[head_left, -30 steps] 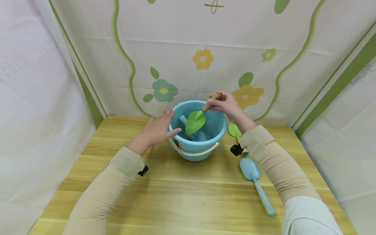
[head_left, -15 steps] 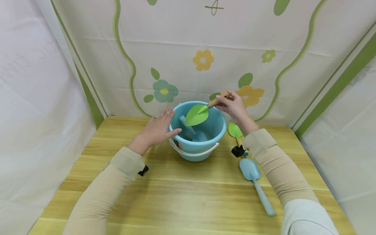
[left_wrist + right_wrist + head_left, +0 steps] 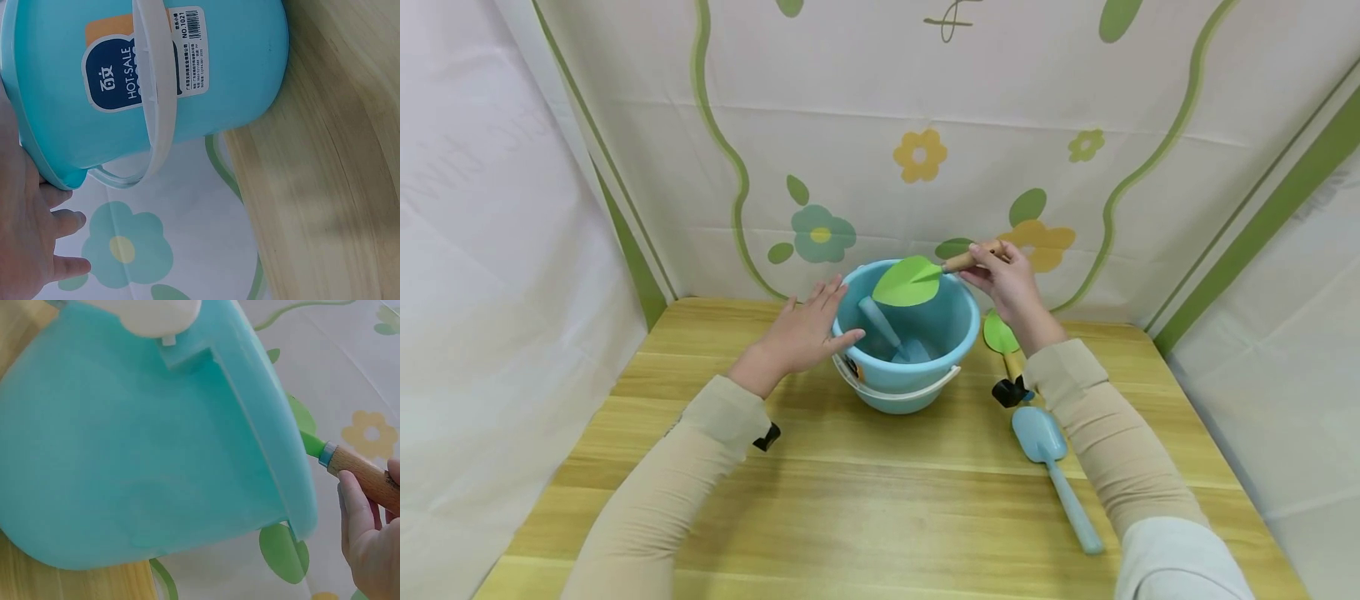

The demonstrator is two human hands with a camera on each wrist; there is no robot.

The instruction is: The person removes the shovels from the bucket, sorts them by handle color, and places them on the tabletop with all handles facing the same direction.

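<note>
Steadying a bucket while a green trowel is hovering over it

Bracing the near-left side of the blue bucket (image 3: 907, 333), the left hand (image 3: 797, 337) is resting on the wall with straight, slightly spread fingers, likely keeping the bucket from sliding on the wooden table (image 3: 850, 500). Its white bail handle (image 3: 156, 106) is hanging down the near side. One blue scoop (image 3: 891, 337) is leaning inside the bucket. The right hand (image 3: 1011, 283) is pinching the wooden grip of a green trowel (image 3: 910, 282), blade hovering level above the far rim (clear of it, as far as the head view shows). Right of the bucket, a second green trowel (image 3: 1000, 335) and a blue shovel (image 3: 1048, 467) are lying on the table. Count: one bucket, two green trowels, two blue tools.
</note>
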